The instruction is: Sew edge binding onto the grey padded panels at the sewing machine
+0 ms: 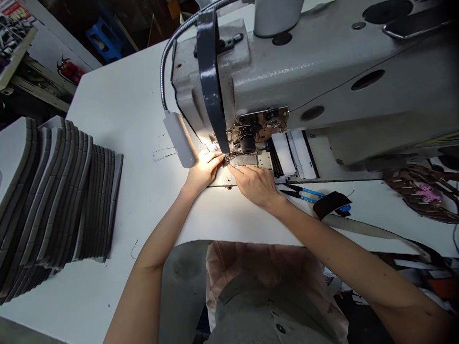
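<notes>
Both hands rest at the needle area of a grey sewing machine. My left hand lies just left of the needle, under the lit lamp, its fingers bent together near the presser foot. What it holds, if anything, is too small to make out. From the right, my right hand reaches over the metal plate, its fingers close together and the index fingertip near the needle. Whether something small lies beneath those fingertips cannot be seen.
Stacks of grey padded pieces stand on the white table at the left. Blue-handled scissors, a black strip and a brown basket lie at the right. Loose threads are on the tabletop.
</notes>
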Tool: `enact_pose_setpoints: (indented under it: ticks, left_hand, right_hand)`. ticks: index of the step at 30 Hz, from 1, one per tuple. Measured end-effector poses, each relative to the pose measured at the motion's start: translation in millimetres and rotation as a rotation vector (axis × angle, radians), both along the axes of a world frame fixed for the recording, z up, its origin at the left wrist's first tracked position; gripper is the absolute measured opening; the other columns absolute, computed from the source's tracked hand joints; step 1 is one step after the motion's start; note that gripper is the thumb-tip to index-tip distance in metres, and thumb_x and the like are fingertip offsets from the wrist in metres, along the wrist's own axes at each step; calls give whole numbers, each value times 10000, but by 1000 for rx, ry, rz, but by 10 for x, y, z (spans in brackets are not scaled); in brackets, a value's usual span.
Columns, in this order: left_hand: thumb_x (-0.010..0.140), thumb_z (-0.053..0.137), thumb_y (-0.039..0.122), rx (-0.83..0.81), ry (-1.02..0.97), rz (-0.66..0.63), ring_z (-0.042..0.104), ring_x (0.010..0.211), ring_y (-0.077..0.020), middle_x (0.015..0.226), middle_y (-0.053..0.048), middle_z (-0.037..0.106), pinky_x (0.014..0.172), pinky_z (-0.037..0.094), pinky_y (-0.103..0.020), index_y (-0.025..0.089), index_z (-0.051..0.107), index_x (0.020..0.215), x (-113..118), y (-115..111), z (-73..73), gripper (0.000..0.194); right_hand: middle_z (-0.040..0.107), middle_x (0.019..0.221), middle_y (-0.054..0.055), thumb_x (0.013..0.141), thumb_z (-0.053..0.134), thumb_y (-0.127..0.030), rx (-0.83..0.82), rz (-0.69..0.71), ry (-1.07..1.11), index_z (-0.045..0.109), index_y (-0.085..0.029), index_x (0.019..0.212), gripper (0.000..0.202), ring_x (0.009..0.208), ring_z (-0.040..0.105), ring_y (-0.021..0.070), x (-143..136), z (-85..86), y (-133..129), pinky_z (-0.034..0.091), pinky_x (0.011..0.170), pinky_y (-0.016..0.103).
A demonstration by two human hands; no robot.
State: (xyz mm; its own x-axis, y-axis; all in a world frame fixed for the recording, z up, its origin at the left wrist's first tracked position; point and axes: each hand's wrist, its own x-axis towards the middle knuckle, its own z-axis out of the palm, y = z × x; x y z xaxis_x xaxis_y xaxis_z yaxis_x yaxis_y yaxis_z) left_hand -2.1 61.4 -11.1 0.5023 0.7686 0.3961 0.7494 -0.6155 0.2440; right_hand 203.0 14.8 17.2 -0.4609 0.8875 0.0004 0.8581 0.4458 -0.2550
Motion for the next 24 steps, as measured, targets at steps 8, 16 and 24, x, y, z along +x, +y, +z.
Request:
enact_pose_setpoints:
  ticks: [8,16,24]
  left_hand:
    - [998,395,167,3,-80,-10,652,1047,-224,1053,-82,741,981,519,-413,184,711,1028,31,36,-36,318]
    - [970,406,152,39,-48,-35,654,976,-211,997,-76,740,919,530,-372,193,703,920,37,-7,34,304]
    - [951,425,148,21,-52,-28,651,1011,-218,1033,-87,731,938,524,-384,178,682,956,38,-31,6,259]
  right_hand:
    - [712,886,75,964,384,-134,30,6,24,662,-208,1278,426,794,572,186,8,-42,-11,228,628,326]
    - [686,875,81,965,399,-138,128,13,22,726,-189,1087,353,838,536,208,60,17,-65,280,682,324]
    - [655,1309,137,1004,377,-205,322,-151,66,667,-111,1226,377,1332,490,277,724,-146,-223,322,1147,452]
